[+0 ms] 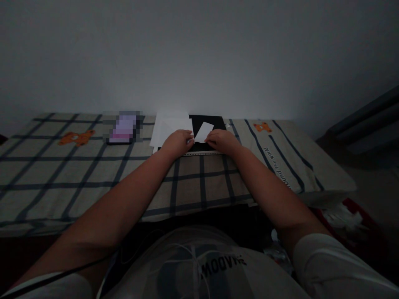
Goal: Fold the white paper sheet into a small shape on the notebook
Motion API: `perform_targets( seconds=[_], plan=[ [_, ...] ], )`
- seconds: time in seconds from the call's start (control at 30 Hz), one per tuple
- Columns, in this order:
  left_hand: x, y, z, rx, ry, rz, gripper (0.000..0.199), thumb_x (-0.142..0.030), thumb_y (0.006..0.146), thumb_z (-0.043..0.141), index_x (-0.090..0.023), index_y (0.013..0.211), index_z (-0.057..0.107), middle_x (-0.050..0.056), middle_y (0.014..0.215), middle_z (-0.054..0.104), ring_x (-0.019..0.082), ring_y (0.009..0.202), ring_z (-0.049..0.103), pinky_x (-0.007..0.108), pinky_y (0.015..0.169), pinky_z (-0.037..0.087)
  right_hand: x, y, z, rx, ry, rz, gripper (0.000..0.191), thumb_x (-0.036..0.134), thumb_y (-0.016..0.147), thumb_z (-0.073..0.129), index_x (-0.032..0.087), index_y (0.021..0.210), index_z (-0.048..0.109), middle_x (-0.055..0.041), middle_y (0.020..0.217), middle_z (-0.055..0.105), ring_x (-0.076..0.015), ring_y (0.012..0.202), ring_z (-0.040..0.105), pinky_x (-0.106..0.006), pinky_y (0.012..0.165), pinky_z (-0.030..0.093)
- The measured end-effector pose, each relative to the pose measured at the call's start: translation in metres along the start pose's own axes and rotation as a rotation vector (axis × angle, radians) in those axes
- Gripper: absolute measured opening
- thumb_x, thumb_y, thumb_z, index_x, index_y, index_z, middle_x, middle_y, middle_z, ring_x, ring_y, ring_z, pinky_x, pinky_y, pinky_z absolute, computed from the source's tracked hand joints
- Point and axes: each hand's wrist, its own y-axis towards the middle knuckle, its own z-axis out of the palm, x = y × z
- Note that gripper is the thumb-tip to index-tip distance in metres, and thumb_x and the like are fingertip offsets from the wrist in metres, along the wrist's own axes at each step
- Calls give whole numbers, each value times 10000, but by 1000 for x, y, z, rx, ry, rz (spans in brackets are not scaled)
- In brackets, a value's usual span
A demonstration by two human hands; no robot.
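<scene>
A small piece of white paper (204,131), slanted and partly folded in outline, is held between my two hands above a black notebook (208,120) with a row of binding holes along its near edge. My left hand (179,142) pinches the paper's lower left corner. On the other side, my right hand (222,140) has its fingers closed on the lower right edge. Larger white sheets (172,123) lie over the notebook's left part, just behind my left hand. My fingers hide the gripped edges.
A phone (124,128), blurred out, rests to the left on the checked tablecloth (93,170). The wall rises directly behind the table. A red bin (352,207) with white crumpled stuff stands on the floor at the right.
</scene>
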Motion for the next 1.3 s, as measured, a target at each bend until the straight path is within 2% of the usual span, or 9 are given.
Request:
perform_targets(
  seconds=[0.17, 0.33, 0.67, 0.87, 1.3],
  plan=[
    [2, 0, 1, -19, 5, 28, 305, -290, 971, 568, -175, 1116, 810, 99, 1352, 727, 258, 1280, 664, 401, 1130, 515, -1, -1, 1, -20, 7, -15, 254, 187, 972, 587, 175, 1101, 805, -113, 1143, 779, -244, 1072, 688, -349, 879, 506],
    [2, -1, 2, -44, -4, 35, 298, -295, 948, 582, -202, 1102, 820, 77, 1335, 739, 253, 1256, 679, 401, 1118, 531, -1, -1, 0, -15, 6, -34, 255, 165, 965, 564, 189, 1048, 804, -99, 1107, 782, -236, 1040, 681, -347, 877, 493],
    [-2, -2, -3, -7, -33, -7, 305, -288, 955, 591, -161, 1123, 812, 114, 1373, 713, 275, 1289, 658, 402, 1140, 506, -2, -2, -2, 8, 36, -23, 238, 126, 915, 580, 176, 1014, 791, -107, 1086, 786, -242, 1022, 691, -342, 888, 487],
    [0, -2, -2, -12, -24, -2, 292, -295, 954, 599, -171, 1113, 810, 104, 1366, 717, 264, 1278, 662, 395, 1127, 511, -1, -3, -2, -25, 61, -60, 231, 153, 936, 600, 167, 1086, 776, -109, 1120, 776, -236, 1061, 687, -339, 919, 485],
    [1, -2, 0, -20, -65, -9, 297, -282, 923, 619, -167, 1117, 812, 110, 1360, 719, 283, 1279, 659, 418, 1138, 500, -5, -2, -3, 11, 43, -88, 199, 144, 930, 607, 167, 977, 799, -106, 1034, 781, -229, 961, 678, -334, 839, 474]
  ],
)
